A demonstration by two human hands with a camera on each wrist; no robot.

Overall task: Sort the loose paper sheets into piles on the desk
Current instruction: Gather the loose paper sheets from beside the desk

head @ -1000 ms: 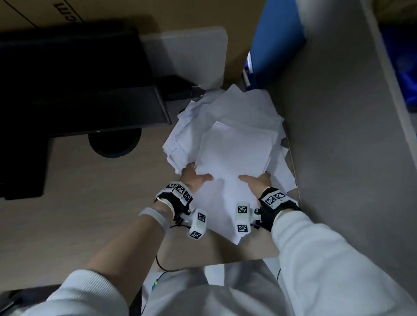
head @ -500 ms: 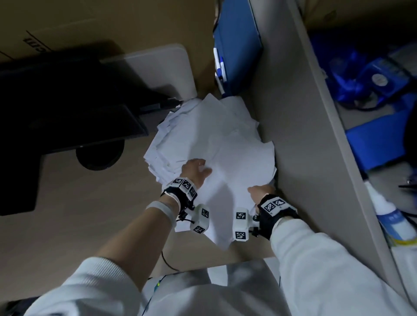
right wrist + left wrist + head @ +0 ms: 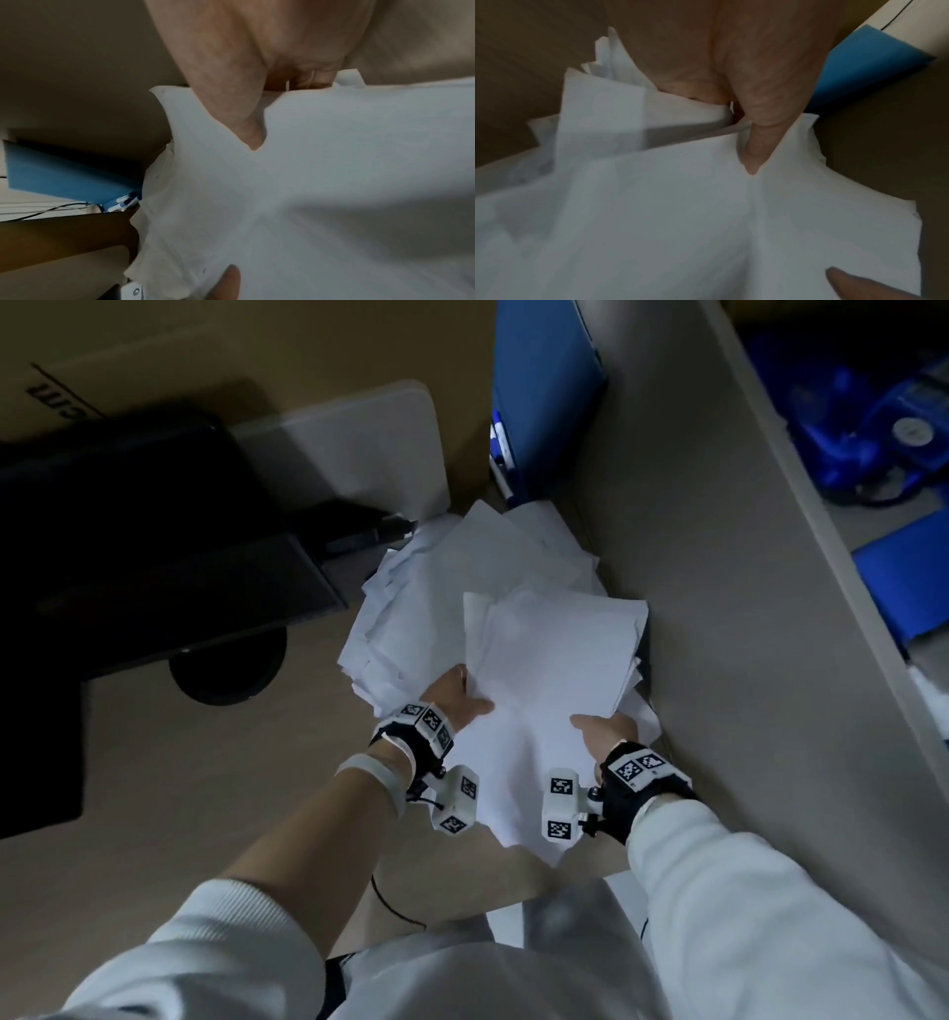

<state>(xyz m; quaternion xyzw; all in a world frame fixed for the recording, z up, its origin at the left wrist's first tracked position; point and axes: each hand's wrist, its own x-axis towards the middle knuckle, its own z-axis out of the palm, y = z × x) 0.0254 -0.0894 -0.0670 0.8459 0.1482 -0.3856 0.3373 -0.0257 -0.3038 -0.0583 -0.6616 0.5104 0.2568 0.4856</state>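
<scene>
Setting: tan worktop bounded on the right by a beige partition wall, dimly lit, seen from above.
Papers: one loose heap of white paper sheets lies on the worktop against the partition; a smaller sheaf sits on top of it, its near edge hanging past the worktop's front edge. Single sheets are too many and too overlapped to count.
Hands: two, both on the sheaf. The left hand grips its left edge, thumb on top and fingers tucked under the paper; the left wrist view shows the thumb pressing a crease into the sheet. The right hand grips the near right edge the same way, thumb above, fingers below.
Wrists: one marker-covered tracking band on each, two in all.
Monitor: one dark screen on a round black foot, left of the heap.
Holder: one blue upright file holder behind the heap, at the partition; several pens with blue and white barrels stand beside it, number unclear.
Beyond the partition: blurred blue items on a neighbouring surface.
</scene>
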